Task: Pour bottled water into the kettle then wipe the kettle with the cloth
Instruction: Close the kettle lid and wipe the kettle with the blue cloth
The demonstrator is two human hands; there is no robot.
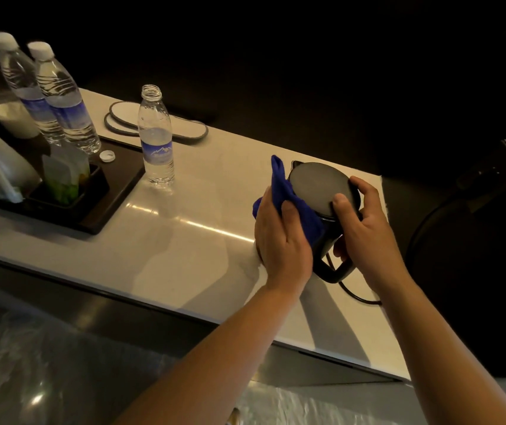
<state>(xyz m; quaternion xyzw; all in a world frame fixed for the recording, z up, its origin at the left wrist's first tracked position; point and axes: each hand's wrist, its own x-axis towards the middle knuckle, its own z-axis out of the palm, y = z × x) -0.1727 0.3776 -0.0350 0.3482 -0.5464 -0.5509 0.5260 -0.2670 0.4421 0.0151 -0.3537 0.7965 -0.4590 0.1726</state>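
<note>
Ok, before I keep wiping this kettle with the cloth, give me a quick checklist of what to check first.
1. Kettle lid shut: ok, the round lid looks closed.
2. Kettle steadied: ok, right hand grips it at the lid edge and handle.
3. Blue cloth in contact: ok, left hand presses it against the kettle's side.
4. Power cord clear of the wiping: ok, it trails off behind the handle on the counter; whether it is plugged in, cannot tell.
5. Open bottle out of the way: ok, upright and apart from the kettle, though uncapped, its cap lying beside the tray.
6. Water in kettle: cannot tell.
</note>
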